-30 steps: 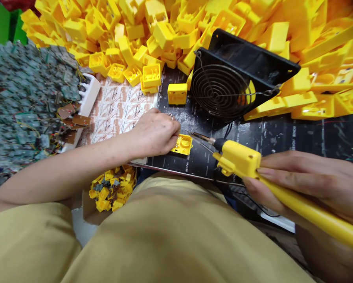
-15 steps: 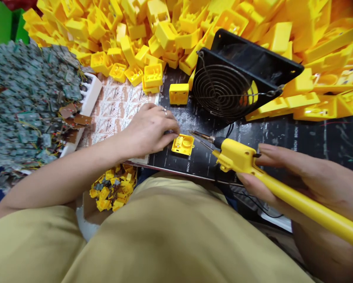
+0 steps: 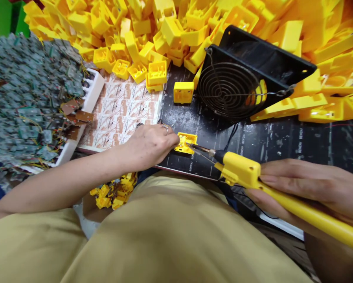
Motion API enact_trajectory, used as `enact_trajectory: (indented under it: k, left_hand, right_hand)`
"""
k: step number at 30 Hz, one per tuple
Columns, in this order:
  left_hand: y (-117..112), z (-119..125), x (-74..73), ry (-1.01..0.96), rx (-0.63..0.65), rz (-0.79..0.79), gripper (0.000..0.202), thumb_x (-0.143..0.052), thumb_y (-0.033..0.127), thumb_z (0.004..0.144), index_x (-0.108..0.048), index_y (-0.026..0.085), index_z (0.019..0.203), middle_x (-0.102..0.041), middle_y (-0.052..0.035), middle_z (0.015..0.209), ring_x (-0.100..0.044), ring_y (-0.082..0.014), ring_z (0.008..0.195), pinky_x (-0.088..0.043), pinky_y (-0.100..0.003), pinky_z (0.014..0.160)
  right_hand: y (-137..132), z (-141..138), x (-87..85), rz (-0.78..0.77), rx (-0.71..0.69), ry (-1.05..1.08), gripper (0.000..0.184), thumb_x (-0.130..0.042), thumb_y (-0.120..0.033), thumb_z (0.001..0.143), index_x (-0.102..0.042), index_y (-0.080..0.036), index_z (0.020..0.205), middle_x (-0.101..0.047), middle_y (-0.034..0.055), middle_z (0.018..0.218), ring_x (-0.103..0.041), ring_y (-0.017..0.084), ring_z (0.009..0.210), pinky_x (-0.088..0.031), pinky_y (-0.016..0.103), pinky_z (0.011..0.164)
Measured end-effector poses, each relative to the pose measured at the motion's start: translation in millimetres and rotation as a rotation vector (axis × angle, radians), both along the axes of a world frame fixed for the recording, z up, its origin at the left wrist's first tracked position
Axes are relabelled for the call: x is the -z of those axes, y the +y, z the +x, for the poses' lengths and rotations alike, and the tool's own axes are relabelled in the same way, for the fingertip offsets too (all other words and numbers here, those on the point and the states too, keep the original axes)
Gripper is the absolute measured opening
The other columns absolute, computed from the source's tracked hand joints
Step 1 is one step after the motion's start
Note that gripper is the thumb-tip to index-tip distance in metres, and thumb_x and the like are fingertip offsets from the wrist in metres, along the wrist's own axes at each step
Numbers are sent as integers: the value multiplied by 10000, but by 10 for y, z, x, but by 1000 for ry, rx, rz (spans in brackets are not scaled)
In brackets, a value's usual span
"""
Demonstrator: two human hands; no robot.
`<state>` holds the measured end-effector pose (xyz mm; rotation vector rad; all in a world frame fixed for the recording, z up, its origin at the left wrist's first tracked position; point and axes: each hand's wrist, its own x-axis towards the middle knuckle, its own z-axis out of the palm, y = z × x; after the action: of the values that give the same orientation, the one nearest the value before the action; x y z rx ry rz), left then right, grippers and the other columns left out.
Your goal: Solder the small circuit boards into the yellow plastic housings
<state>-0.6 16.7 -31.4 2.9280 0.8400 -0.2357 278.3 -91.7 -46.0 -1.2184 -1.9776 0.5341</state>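
My left hand point(image 3: 148, 146) pinches a small yellow plastic housing point(image 3: 186, 142) and holds it tilted on the black mat point(image 3: 282, 139). My right hand point(image 3: 306, 188) is wrapped round the long handle of a yellow soldering iron point(image 3: 244, 169). The iron's metal tip point(image 3: 198, 149) touches the near edge of the housing. A ring shows on a finger of my left hand.
A big heap of yellow plastic housings point(image 3: 194, 23) fills the back. A black fan with a wire guard point(image 3: 238, 84) leans against it, with one loose housing point(image 3: 183, 92) beside it. Green circuit boards point(image 3: 26, 90) pile up at left. More small parts point(image 3: 113, 192) lie below the table edge.
My left hand has tipped the housing up from lying flat. The soldering iron's tip has moved left and down until it touches the housing.
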Motion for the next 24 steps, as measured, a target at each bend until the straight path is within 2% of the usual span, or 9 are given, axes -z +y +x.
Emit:
enact_trajectory:
  k: [2,5,8,13,16,20,22,24]
  left_hand:
    - [-19,29,0,32,-15,-3,255,-438,217,933,-672,161,850,-687,-60,775,-633,-186,692,-410,-281,579]
    - [-9,95,-2,49,-42,-26,277,-421,237,935,-662,150,830,-684,-69,771,-645,-201,722,-431,-300,610]
    - [19,153,-23,76,-32,-38,242,-443,227,913,-657,145,837,-676,-69,779,-645,-205,729,-417,-300,592]
    - [44,198,-69,120,-13,-42,250,-437,233,913,-653,153,817,-658,-67,789,-633,-194,706,-355,-288,532]
    - [50,217,-77,131,-3,-38,218,-461,225,891,-653,155,816,-648,-61,774,-626,-189,698,-341,-284,522]
    - [68,259,-93,157,-1,-39,197,-475,196,858,-660,149,808,-643,-62,758,-604,-178,662,-339,-281,508]
    - [78,284,-109,173,0,-52,198,-482,201,858,-664,148,801,-645,-66,764,-603,-179,664,-346,-283,510]
    - [86,306,-124,194,-4,-69,203,-490,219,867,-667,149,799,-648,-69,780,-609,-184,683,-345,-285,512]
  right_hand:
    - [3,1,22,31,-64,-9,106,-645,-326,899,-596,-231,901,-682,15,762,-640,78,640,-540,176,592]
    - [18,-21,26,87,-118,-76,165,-548,-336,958,-602,-199,884,-665,35,756,-626,71,652,-530,184,630]
    - [47,-38,8,104,-159,-163,208,-529,-332,966,-603,-201,822,-664,30,745,-626,71,637,-528,179,628]
    - [113,-66,-49,107,-190,-191,171,-566,-288,944,-593,-205,797,-664,20,740,-631,76,632,-544,181,631]
    - [185,-113,-93,201,-248,-113,68,-648,-198,881,-586,-194,856,-673,12,758,-645,74,682,-555,170,667]
    - [229,-141,-152,314,-316,-109,69,-638,-159,871,-600,-206,904,-685,-3,762,-641,84,673,-572,201,645]
    - [188,-102,-166,268,-319,-141,144,-697,-179,834,-596,-213,930,-691,-6,776,-644,91,667,-570,210,630]
    - [126,-32,-161,153,-182,-133,218,-771,-234,774,-611,-244,921,-694,-19,784,-656,105,678,-574,228,644]
